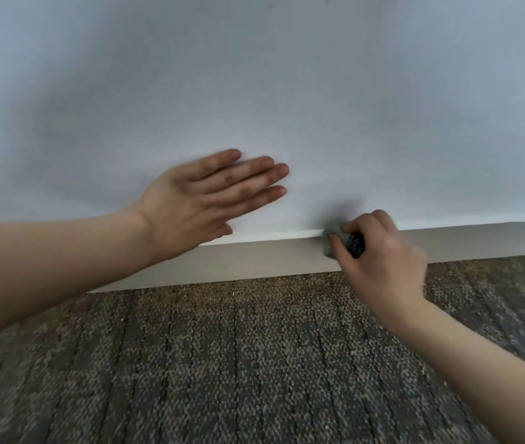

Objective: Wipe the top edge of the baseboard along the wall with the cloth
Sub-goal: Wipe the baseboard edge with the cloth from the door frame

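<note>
Carpet (222, 363), brown and speckled, lies nearest us. Our right hand (379, 261) pinches the small grey bunched cloth (333, 232) onto the top edge of the long pale baseboard (254, 257), right of middle. It runs on both ways, so we guess much is left; clean parts we cannot tell. Farther up, our left hand (203, 200) rests flat, fingers together, on the plain white wall (254, 75).

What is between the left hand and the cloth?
In the head view, nothing: only bare wall and the baseboard top edge separate the left hand from the cloth.
</note>
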